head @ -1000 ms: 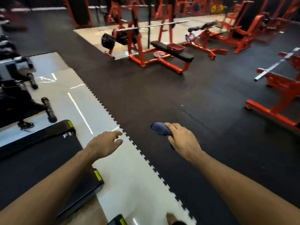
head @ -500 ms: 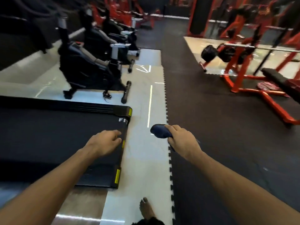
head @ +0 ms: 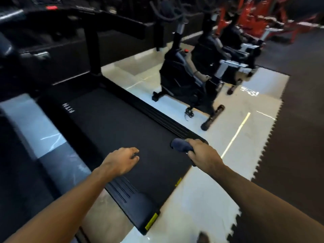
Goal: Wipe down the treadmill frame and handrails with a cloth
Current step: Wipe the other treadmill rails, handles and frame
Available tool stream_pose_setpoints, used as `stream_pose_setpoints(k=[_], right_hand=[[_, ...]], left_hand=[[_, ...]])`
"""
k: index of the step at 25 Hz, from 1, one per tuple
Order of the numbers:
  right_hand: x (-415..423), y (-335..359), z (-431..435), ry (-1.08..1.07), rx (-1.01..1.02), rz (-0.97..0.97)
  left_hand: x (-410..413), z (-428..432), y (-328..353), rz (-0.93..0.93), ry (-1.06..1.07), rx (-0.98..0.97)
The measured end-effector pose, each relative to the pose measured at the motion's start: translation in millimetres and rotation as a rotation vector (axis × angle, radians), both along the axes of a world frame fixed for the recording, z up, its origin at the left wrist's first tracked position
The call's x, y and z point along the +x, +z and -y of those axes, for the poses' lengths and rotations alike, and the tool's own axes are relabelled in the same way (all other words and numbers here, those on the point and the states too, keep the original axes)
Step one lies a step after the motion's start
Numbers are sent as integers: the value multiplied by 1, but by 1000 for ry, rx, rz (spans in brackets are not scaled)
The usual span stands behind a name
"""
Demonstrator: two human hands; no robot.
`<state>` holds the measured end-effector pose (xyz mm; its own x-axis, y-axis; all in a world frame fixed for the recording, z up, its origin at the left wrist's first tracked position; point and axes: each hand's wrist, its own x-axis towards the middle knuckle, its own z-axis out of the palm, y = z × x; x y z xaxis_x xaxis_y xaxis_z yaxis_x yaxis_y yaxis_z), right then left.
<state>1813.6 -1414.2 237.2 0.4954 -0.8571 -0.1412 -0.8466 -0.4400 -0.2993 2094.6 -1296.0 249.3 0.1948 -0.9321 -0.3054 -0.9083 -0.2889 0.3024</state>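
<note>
Your right hand is clamped on the dark blue cloth, which bulges out of the fist toward the left, just right of frame centre above the treadmill belt's rear corner. Your left hand hovers empty at lower centre over the belt, fingers loosely curled and apart. The treadmill's upright and handrail sit in the upper left, well apart from the cloth. Exercise bikes stand at upper right.

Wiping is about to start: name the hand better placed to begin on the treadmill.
Right. The right hand already grips the cloth above the treadmill near its side rail. The left hand is open and empty.
</note>
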Motion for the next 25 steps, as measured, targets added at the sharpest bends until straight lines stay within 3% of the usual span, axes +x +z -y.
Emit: stream_pose_setpoints(k=[7, 11, 20, 25], right_hand=[[113, 5, 204, 425, -30, 30], [184, 28, 274, 615, -23, 67], [382, 28, 350, 923, 78, 119], [519, 112, 369, 1048, 74, 86]], left_hand=[[39, 109, -6, 19, 412, -17], [59, 141, 15, 28, 622, 15], [162, 194, 25, 19, 976, -5], [253, 225, 116, 29, 1092, -2]])
